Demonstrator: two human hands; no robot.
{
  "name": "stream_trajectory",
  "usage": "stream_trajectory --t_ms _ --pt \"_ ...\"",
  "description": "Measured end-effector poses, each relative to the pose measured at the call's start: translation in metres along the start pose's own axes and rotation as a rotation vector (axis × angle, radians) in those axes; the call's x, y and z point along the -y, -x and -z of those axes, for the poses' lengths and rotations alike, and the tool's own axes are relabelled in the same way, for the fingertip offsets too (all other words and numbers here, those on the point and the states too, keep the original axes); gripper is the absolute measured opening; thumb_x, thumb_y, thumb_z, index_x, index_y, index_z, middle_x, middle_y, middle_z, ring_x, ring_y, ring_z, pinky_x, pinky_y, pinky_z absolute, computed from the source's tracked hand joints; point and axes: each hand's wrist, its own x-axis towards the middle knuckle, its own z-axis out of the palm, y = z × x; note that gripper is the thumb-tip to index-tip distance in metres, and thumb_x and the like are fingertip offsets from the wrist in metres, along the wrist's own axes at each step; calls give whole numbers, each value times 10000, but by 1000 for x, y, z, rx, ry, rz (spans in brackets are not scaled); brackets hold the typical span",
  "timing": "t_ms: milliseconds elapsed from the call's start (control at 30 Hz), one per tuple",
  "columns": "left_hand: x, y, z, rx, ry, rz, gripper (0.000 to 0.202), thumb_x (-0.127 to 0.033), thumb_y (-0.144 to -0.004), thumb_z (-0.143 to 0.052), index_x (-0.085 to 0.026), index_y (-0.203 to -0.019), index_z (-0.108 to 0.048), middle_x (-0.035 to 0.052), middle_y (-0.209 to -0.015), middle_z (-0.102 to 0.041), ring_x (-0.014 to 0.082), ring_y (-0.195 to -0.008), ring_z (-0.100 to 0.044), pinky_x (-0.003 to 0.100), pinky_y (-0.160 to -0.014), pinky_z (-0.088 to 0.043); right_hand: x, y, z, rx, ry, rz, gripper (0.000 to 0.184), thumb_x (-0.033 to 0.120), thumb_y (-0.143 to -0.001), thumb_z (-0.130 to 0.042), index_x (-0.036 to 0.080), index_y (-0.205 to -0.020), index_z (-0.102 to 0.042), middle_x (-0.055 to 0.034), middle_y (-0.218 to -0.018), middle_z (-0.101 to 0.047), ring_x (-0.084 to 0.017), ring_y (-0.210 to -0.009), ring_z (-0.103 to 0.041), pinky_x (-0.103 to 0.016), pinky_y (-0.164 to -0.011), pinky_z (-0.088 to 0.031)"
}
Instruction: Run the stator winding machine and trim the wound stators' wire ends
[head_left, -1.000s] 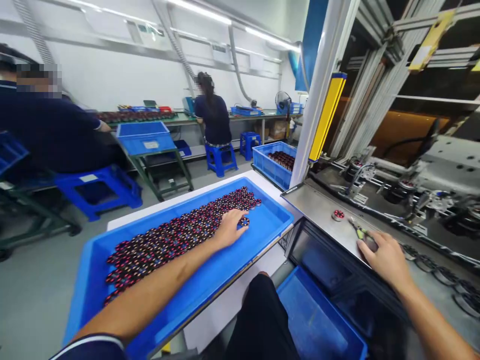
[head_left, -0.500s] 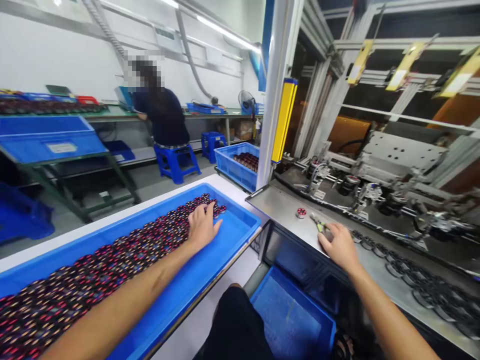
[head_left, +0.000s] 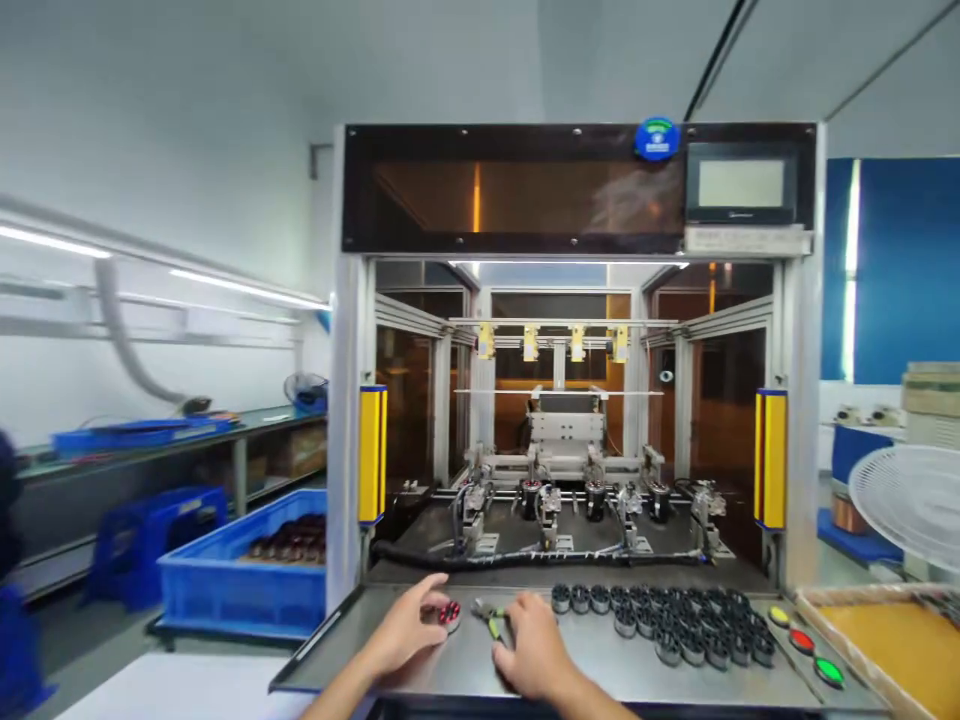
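My left hand (head_left: 409, 628) is at the left part of the metal work surface (head_left: 405, 675), its thumb and fingers curled around the side of a small round motor stator with red windings (head_left: 450, 614). My right hand (head_left: 534, 645) is closed on green-handled cutting pliers (head_left: 491, 618), whose jaws point left towards the stator. Just right of that hand, several black round parts (head_left: 626, 620) stand in rows on the metal. Part of the pliers' handles is hidden by my fingers.
A machine frame holds fixtures (head_left: 551, 520) behind a black cable (head_left: 480, 562), between yellow side bars (head_left: 373, 455). Yellow, red and green buttons (head_left: 829, 672) sit at right, beside a fan (head_left: 907, 505). A blue crate (head_left: 244, 590) with parts stands at left.
My view has swung right to face the machine. My left hand has left the blue tray of wound stators and come to the single stator on the metal. My right hand still holds the pliers.
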Motion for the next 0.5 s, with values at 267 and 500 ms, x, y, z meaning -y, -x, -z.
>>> stream_trajectory --t_ms 267,500 --pt "-31 16 -9 -103 341 92 325 -303 -921 -633 -153 -1207 -603 88 -1157 -676 232 -1014 -671 476 -917 -538 -3 2 8 41 -71 33 286 285 -751 -620 160 -985 -728 -135 -1049 -693 -273 -1043 -623 -351 -933 -454" --pt "-73 139 -16 -494 501 74 906 -78 -593 -848 -218 -1388 -437 86 -1150 -747 187 -917 -727 287 -844 -573 10 7 35 -109 -424 197 445 536 -735 -625 164 -966 -703 -177 -1109 -675 -350 -1064 -620 -479 -970 -462"
